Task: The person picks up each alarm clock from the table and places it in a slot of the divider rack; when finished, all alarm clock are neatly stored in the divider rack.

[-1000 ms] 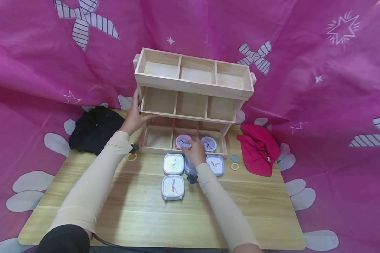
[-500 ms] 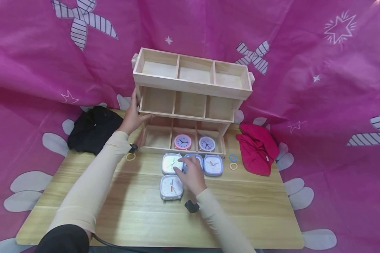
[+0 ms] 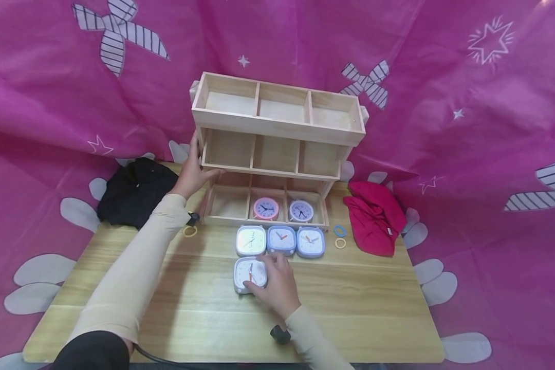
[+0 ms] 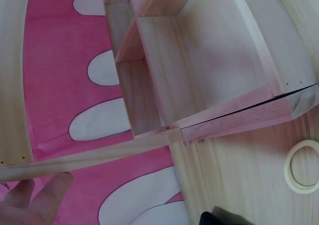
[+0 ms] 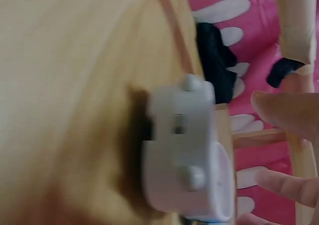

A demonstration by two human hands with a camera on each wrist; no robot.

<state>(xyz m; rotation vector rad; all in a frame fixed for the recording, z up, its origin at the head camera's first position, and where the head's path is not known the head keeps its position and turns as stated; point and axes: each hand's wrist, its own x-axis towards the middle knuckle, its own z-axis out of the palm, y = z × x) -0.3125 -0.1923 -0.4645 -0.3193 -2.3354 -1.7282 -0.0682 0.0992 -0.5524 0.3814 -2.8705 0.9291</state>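
My left hand [image 3: 192, 173] holds the left upright of a three-tier wooden shelf [image 3: 277, 127], its thumb at the front of the middle tier. Two fingertips [image 4: 56, 185] touch the upright in the left wrist view. Around the near white alarm clock [image 3: 251, 274] on the table, my right hand [image 3: 279, 288] has its thumb and fingers spread. In the right wrist view the fingers [image 5: 289, 185] stand apart from the white clock's side. Behind it is a row with another white clock [image 3: 251, 240] and two blue-framed clocks, the middle blue clock [image 3: 281, 239] among them.
A pink round clock [image 3: 265, 209] and a lavender round clock [image 3: 301, 211] sit in the bottom tier's middle and right compartments. Black cloth [image 3: 136, 192] lies left, red cloth [image 3: 374, 218] right. Blue [image 3: 339, 230] and yellow rings [image 3: 339, 243] lie beside the red cloth.
My right hand has left the pink clock in the bottom tier and moved down toward me, over the blue clock, to the near white clock. My left hand stays on the shelf.
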